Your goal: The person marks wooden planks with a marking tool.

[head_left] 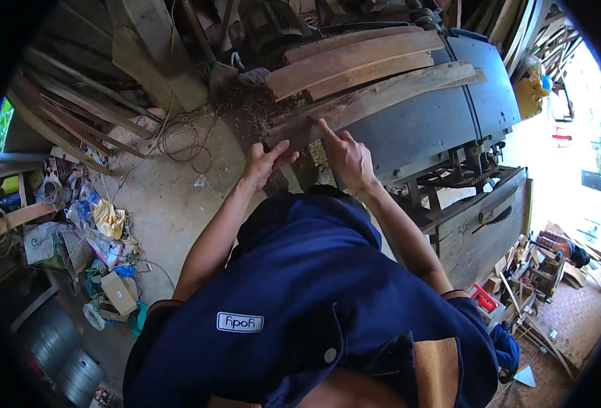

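A long wooden board (pixel 395 92) lies slanting across the dark metal machine table (pixel 416 136), its near end reaching past the table's left edge. My left hand (pixel 265 165) is beside that near end, thumb and fingers apart, with nothing visible in it. My right hand (pixel 348 155) has its index finger stretched out, its tip touching or very near the board's lower edge; the other fingers are curled, and nothing shows in them. Beyond the board, several curved planks (pixel 361 60) lie side by side on the table.
A wooden cabinet (pixel 484 228) stands below the machine at the right. Coiled cord (pixel 190 146) lies on the floor at the left, near leaning timber (pixel 76 102). Bags and a cardboard box (pixel 119 294) clutter the left side. Wood scraps (pixel 542 272) are piled at the lower right.
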Demonstrator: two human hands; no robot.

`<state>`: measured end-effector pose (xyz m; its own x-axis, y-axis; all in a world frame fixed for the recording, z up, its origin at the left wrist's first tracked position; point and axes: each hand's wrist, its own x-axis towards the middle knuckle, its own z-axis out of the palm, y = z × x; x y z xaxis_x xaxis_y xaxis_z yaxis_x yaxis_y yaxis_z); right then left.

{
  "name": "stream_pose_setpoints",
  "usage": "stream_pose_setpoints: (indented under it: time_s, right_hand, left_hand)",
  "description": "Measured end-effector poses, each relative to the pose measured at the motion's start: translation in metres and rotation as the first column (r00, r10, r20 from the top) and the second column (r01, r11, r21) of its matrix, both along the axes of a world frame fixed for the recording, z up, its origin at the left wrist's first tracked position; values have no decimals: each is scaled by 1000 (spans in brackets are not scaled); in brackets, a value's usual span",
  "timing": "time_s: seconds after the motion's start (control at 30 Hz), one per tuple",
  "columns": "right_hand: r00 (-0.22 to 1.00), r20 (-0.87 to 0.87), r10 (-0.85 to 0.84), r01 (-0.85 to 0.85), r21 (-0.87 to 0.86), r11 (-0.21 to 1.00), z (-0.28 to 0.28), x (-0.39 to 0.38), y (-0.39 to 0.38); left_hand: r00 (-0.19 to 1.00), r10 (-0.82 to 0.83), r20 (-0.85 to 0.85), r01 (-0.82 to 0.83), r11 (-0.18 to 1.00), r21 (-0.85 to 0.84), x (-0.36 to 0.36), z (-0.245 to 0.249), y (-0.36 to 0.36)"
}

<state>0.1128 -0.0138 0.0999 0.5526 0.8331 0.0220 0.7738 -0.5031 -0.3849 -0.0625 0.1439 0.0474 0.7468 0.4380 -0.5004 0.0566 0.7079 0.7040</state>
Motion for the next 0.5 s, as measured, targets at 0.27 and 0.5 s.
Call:
stream_pose_setpoints:
  time_s: [0.27,0.5]
  right_hand:
    - [979,183,-94,103,-43,994,-2,48,-11]
    - [991,132,27,-42,119,992,-8,0,5]
  left_hand:
    - [992,-63,114,72,994,-81,-3,1,4]
    - [991,-63,121,85,979,-183,-9,-6,2]
